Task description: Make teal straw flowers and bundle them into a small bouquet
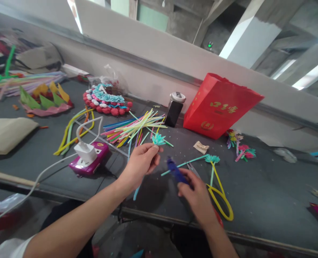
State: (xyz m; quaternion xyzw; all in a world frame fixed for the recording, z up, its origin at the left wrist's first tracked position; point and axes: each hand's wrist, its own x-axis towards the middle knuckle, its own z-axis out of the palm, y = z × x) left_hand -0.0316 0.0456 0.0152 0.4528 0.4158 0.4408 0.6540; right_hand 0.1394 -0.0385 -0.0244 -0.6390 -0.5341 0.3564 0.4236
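My left hand (145, 157) is closed, pinching a small turquoise pipe-cleaner flower (159, 139) upright between thumb and fingers. A pale blue stem hangs below that hand. My right hand (192, 186) is wrapped round a blue glue gun (176, 172), blurred by motion, its dark tip pointing up and left toward the flower but apart from it. Just beyond the glue gun lie scissors (193, 167), partly hidden by my right hand. A second turquoise flower (212, 158) rests on the table near a looped yellow pipe cleaner (230, 211).
Loose pipe cleaners (137, 125) lie behind my left hand. A purple power strip (90, 159) with a white charger and cable is at left. A phone (174, 113) leans against a cup; a red paper bag (220, 105) stands behind. Finished flowers (245, 152) lie at right.
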